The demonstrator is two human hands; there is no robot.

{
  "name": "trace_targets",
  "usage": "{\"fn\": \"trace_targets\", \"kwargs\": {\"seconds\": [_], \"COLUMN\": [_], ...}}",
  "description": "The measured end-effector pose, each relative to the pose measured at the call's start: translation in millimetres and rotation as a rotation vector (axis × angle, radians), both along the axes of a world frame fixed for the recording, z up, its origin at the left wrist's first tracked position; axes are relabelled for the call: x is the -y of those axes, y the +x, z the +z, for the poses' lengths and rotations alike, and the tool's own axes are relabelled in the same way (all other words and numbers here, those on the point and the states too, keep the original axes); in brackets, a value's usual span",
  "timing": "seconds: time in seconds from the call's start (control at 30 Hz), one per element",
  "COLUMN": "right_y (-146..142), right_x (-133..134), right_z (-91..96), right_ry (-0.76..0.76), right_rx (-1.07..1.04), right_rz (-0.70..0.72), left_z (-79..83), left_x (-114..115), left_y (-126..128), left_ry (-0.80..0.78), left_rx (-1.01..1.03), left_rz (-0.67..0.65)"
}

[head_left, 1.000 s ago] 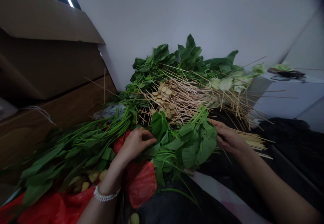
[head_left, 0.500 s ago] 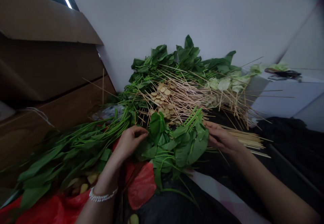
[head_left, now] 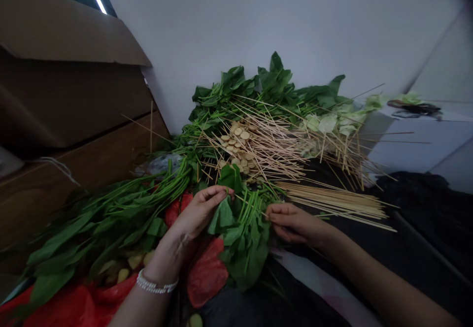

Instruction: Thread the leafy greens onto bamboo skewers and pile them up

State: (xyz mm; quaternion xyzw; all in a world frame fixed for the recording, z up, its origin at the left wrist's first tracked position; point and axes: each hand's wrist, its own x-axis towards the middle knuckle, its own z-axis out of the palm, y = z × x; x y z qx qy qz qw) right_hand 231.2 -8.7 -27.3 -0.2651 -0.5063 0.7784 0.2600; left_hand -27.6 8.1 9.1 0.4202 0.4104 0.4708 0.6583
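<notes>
Green spinach [head_left: 240, 238] lies in the lower middle of the frame, on a red plastic bag [head_left: 207, 277]. The left hand [head_left: 199, 213] pinches its leaves with bent fingers. The right hand [head_left: 295, 223] has its fingers pressed together by the stems, just beside a pile of bamboo skewers [head_left: 332, 201]. Round tan slices [head_left: 238, 142] lie higher up.

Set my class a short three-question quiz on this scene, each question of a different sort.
1. Which arm wears the bead bracelet, left or right?
2. True or false: the bundle of wooden skewers lies to the right of the right hand.
3. Fill the gap: between the left hand and the right hand lies a bunch of ____.

Key: 1. left. 2. true. 3. leafy greens.
</notes>
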Motion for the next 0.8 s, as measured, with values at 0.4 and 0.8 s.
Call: {"fn": "trace_targets", "kwargs": {"seconds": [0.4,0.8], "right_y": [-7.3,-9.4], "right_x": [3.4,4.0], "right_z": [-0.9,-4.4], "right_ry": [0.008,0.017], "right_rx": [0.046,0.060], "right_rz": [-0.023,-0.036], "left_z": [-1.0,0.6], "left_x": [2.3,3.6], "left_y": [4.1,5.7], "left_ry": [0.008,0.066], "left_rx": [-0.064,-0.174], "left_rz": [0.039,0.042]}}
